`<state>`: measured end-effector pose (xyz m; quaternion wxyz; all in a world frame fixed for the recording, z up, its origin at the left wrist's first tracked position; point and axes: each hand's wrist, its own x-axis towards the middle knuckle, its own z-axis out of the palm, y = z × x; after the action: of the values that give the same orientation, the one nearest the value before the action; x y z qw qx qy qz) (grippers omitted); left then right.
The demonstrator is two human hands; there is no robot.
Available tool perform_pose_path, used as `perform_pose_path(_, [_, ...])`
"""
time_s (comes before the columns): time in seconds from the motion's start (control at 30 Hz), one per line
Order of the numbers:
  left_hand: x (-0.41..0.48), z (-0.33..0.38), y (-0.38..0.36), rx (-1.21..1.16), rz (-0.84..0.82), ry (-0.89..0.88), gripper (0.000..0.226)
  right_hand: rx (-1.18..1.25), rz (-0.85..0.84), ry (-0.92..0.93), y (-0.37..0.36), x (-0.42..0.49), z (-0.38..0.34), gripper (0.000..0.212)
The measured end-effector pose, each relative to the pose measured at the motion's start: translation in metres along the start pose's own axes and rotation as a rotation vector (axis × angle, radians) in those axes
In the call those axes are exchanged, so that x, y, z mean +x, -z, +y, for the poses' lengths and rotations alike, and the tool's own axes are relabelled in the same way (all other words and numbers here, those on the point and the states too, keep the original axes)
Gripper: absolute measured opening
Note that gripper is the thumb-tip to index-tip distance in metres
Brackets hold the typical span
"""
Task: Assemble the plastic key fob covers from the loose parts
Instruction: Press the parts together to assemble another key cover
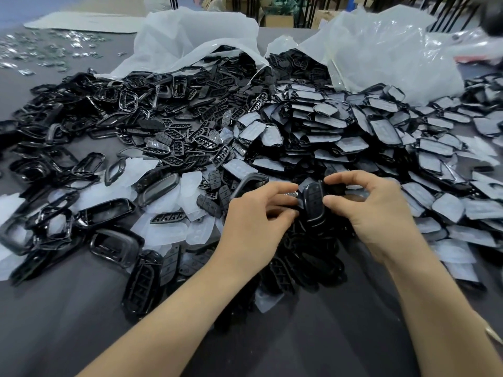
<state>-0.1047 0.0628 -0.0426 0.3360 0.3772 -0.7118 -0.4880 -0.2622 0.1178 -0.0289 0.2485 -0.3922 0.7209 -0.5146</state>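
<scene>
A black key fob cover [311, 198] with button marks on its face is held upright between both hands, just above the table. My left hand [253, 221] pinches its left edge with curled fingers and thumb. My right hand [375, 208] pinches its right edge and top. Around the hands lie loose parts: glossy black frames [111, 210] at the left, black button inserts [168, 217] in the middle, and film-covered shells [351, 145] heaped at the right. A pile of dark pieces [304, 257] lies under the hands.
Two clear plastic bags [196, 42] [386, 50] spill parts at the back of the grey table [68, 322]. Small shiny metal pieces [40, 55] are scattered at the far left. Cardboard boxes [277, 19] stand beyond the table.
</scene>
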Motion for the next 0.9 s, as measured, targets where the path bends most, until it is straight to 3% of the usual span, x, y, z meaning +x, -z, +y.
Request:
perform_pose_path(0.23, [-0.002,-0.001,0.000,-0.072,0.013,-0.029,0.028,-0.186,0.073,0.099,-0.005,-0.001,-0.001,0.028])
perform_pose_path(0.33, [-0.001,0.004,0.003,-0.094,0.117,-0.124,0.025,-0.278,0.100,0.136,-0.004,0.000,0.000,0.025])
perform_pose_path(0.4, [-0.001,0.005,0.011,0.015,0.259,-0.215,0.025,-0.354,0.115,0.161,-0.003,0.001,0.001,0.023])
perform_pose_path(0.5, [0.003,0.001,0.026,0.383,0.461,-0.280,0.025,-0.419,0.124,0.183,-0.003,0.002,0.002,0.020])
perform_pose_path(0.63, [0.007,-0.006,0.032,0.676,0.339,-0.011,0.046,-0.448,0.162,0.193,-0.002,0.003,0.002,0.015])
perform_pose_path(0.7, [0.006,-0.009,0.030,0.781,0.268,0.035,0.049,-0.446,0.183,0.197,0.000,0.003,0.002,0.014])
perform_pose_path(0.9, [0.008,-0.011,0.035,0.615,0.252,0.021,0.045,-0.339,0.312,0.247,0.003,0.000,-0.004,0.026])
